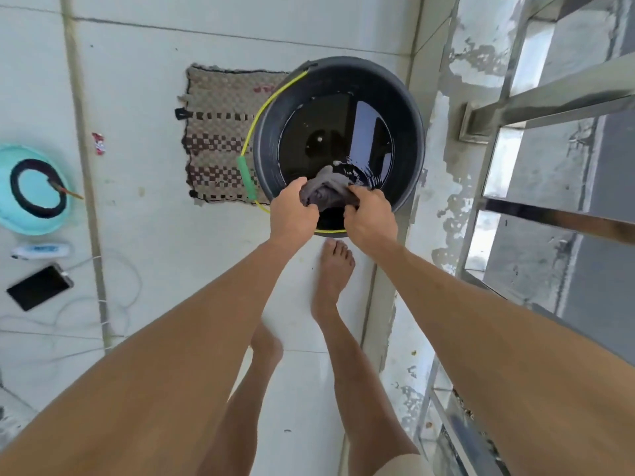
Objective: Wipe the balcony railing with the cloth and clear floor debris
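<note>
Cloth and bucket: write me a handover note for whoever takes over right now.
Hands: the left hand and right hand both grip the grey cloth over the near rim of the black bucket, just above the water.
The railing stands to the right, not yet wiped.
Done: the cloth looks wetted.
Left: probably wring it, wipe the railing, then pick up floor debris such as the red wrapper on the tiles at left.

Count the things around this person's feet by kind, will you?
Bucket: 1
Cloth: 1
Woven mat: 1
Turquoise basin: 1
Dark ring in that basin: 1
Phone: 1
Cable: 1
White gadget: 1
Red wrapper: 1
Total: 9
</note>
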Demonstrator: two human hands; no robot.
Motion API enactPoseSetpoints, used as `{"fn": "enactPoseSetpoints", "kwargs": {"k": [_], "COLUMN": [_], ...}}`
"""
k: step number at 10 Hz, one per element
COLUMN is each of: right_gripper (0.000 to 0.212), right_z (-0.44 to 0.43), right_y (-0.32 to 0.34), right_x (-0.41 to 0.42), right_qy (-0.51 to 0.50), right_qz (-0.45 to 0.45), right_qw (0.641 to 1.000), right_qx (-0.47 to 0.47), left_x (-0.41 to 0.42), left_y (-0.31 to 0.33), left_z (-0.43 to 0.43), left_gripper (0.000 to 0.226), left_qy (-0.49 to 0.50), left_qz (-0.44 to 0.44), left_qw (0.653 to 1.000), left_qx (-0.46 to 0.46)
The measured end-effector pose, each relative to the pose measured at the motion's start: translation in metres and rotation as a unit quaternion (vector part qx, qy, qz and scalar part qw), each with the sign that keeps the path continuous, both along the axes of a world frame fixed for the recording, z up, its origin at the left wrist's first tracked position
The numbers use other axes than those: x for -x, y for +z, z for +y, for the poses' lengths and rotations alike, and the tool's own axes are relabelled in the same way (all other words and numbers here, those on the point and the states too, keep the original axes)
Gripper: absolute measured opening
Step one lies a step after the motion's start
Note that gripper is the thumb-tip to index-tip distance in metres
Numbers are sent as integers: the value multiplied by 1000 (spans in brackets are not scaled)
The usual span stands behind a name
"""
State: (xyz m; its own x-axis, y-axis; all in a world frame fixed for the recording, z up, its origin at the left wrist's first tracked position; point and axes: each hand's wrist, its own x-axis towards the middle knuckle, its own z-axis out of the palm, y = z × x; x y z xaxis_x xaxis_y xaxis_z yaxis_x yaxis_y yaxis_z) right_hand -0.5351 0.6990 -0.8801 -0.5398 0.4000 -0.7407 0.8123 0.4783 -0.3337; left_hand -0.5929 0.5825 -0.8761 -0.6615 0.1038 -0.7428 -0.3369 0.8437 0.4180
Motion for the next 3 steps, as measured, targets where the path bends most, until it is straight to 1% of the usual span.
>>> {"fn": "enactPoseSetpoints", "kwargs": {"k": [1, 2, 3], "right_gripper": [47, 46, 41], "right_z": [-1, -3, -5], "right_y": [5, 22, 52], "right_x": [-10, -18, -38], "right_qy": [2, 8, -11], "right_qz": [-26, -17, -42], "right_qw": [1000, 999, 999], "right_qx": [16, 26, 28], "left_x": [-14, -36, -64], "left_y": [7, 23, 58], "left_z": [-7, -20, -42], "left_gripper": [49, 52, 46], "left_qy": [9, 2, 13], "left_qz": [-26, -58, -118], "left_qw": [1000, 998, 993], "left_qx": [-16, -10, 21]}}
